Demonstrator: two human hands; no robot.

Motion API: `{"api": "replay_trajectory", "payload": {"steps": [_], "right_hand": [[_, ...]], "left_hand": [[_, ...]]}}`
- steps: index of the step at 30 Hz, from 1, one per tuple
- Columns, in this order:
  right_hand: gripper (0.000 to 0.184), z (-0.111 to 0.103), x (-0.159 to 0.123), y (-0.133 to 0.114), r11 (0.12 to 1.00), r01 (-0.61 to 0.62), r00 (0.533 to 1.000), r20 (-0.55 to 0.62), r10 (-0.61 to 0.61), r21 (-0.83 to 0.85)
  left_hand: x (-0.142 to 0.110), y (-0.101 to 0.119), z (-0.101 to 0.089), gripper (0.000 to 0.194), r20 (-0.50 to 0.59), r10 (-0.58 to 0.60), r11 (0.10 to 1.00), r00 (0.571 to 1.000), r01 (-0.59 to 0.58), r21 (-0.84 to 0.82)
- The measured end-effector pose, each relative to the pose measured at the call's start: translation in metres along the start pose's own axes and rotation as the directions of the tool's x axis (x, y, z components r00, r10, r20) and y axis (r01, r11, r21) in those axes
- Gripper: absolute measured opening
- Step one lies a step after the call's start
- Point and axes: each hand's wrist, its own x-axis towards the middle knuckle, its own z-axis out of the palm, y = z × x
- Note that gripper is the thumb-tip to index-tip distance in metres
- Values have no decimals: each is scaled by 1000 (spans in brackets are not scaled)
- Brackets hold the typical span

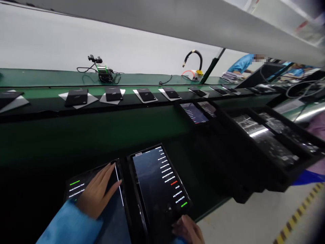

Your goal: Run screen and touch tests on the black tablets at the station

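Note:
Two tablets lie side by side near the bench's front edge, their screens lit with lines of text. My left hand point(99, 195) rests on the left tablet point(113, 217), fingers stretched out across the glass near its far edge. The right tablet point(154, 186) shows a list in white, with one red and one green line. At that tablet's near right corner is my right hand point(189, 230), its fingers curled in. Whatever those fingers hold, if anything, is hidden. Blue sleeves cover both arms.
Black trays point(274, 135) with wrapped items stand to the right. Two more lit tablets point(194, 113) lie farther back. Several dark devices point(76, 97) on white sheets line the ledge behind. A cable bundle point(105, 73) sits on the shelf. A co-worker point(241, 64) is at the far right.

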Motion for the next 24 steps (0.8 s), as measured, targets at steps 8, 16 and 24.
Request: {"api": "replay_trajectory", "payload": {"steps": [8,16,24], "right_hand": [[62,-25,13,0,994,99,991,-94,-94,48],[66,-8,14,21,974,166,960,-251,-123,156],[64,-4,11,19,971,226,926,-325,-191,75]], "left_hand": [[120,39,38,66,288,-204,975,936,166,151],[82,27,37,68,272,-129,981,954,82,178],[55,16,64,70,181,83,989,980,-104,109]]}}
